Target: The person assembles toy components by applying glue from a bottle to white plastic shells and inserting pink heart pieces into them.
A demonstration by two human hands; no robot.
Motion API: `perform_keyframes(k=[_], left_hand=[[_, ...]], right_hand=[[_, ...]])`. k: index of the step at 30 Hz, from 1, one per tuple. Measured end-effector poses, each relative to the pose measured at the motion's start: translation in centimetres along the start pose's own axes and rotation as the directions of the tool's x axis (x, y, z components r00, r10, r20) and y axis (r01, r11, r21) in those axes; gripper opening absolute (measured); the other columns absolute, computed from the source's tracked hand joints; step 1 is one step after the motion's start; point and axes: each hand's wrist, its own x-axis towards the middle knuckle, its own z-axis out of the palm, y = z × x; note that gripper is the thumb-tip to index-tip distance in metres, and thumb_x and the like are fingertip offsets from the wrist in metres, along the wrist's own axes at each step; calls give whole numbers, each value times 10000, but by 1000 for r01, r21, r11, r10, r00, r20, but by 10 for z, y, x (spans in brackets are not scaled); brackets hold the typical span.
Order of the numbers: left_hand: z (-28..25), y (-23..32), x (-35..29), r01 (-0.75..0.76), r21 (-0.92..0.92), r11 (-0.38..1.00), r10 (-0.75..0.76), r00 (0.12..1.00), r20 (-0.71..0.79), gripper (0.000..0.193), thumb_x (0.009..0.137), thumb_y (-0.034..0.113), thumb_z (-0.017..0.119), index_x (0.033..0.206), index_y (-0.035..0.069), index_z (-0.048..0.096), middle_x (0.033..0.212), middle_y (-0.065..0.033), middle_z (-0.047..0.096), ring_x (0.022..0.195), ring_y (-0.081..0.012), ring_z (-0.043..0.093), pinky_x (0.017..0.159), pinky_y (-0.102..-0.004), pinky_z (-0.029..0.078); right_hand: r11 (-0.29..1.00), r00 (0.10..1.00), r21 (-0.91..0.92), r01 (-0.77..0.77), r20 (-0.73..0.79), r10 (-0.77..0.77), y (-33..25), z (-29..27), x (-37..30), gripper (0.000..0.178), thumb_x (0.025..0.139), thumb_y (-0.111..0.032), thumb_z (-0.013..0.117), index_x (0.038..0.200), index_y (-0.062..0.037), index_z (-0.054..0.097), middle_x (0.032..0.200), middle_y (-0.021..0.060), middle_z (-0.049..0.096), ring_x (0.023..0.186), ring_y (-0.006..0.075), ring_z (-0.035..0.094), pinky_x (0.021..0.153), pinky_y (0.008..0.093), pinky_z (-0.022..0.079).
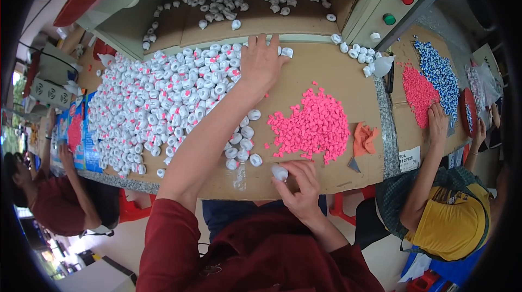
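At the far edge of the cardboard, my left hand (261,64) reaches forward with its fingers stretched out and the thumb apart. It touches the front ledge of the grey cabinet, beside a small white ring-shaped piece (287,52). I see nothing held in it, though its underside is hidden. Close to my body, my right hand (302,187) pinches a rounded white plastic piece (279,172) between thumb and fingers. A heap of pink bits (312,124) lies just beyond that hand. Left of my forearm spreads a large mass of white round pieces (157,99), many with pink bits among them.
The open grey cabinet (375,15) holds scattered white pieces and has red and green buttons. An orange cloth scrap (365,139) lies right of the pink heap. Co-workers sit either side; one person's hand (436,121) touches another pink pile (417,93) near blue-and-white pieces (439,74).
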Motion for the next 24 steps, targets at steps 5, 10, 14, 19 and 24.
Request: perform_keyframes(k=[5, 10, 14, 19, 24], left_hand=[[30, 23, 7, -89, 102, 991, 81, 993, 86, 384, 809, 334, 589, 1072, 54, 573, 986, -123, 546, 1015, -286, 466, 791, -441, 437], [36, 28, 6, -206, 244, 948, 195, 978, 69, 287, 819, 321, 578, 931, 58, 557, 919, -89, 534, 920, -253, 528, 645, -373, 513], [38, 20, 3, -268, 119, 956, 255, 961, 111, 236, 829, 275, 558, 913, 56, 540, 876, -90, 549, 769, -263, 588, 587, -368, 523], [23, 26, -9, -303, 4, 953, 297, 935, 193, 232, 822, 247, 546, 922, 38, 535, 840, -114, 559, 705, -290, 612, 560, -384, 516], [-43, 32, -35, 693, -719, 55, -145, 718, 680, 320, 920, 325, 449, 1080, 53, 504, 671, -26, 489, 526, -166, 527, 380, -278, 389]], right_hand=[[999, 999, 25, 28, -21, -28, 5, 0, -1, 311, 642, -24, 724, 929, -1, 604, 903, 119, 603, 832, 271, 557, 739, 340, 453], [999, 999, 28, 47, -27, -46, 5, 1, 2, 297, 646, -20, 722, 919, -2, 606, 887, 116, 609, 817, 268, 562, 727, 334, 459], [998, 998, 51, 45, -34, -44, 7, 1, 0, 292, 647, -18, 720, 916, -2, 606, 881, 116, 610, 810, 268, 564, 720, 333, 460], [998, 998, 58, 37, -43, -35, 5, -2, -2, 287, 643, -11, 714, 909, 1, 609, 875, 117, 608, 801, 269, 565, 718, 329, 460], [988, 998, 152, 4, -66, 6, 9, -8, -7, 300, 677, 8, 680, 960, 7, 579, 963, 138, 600, 864, 260, 575, 777, 336, 458]])
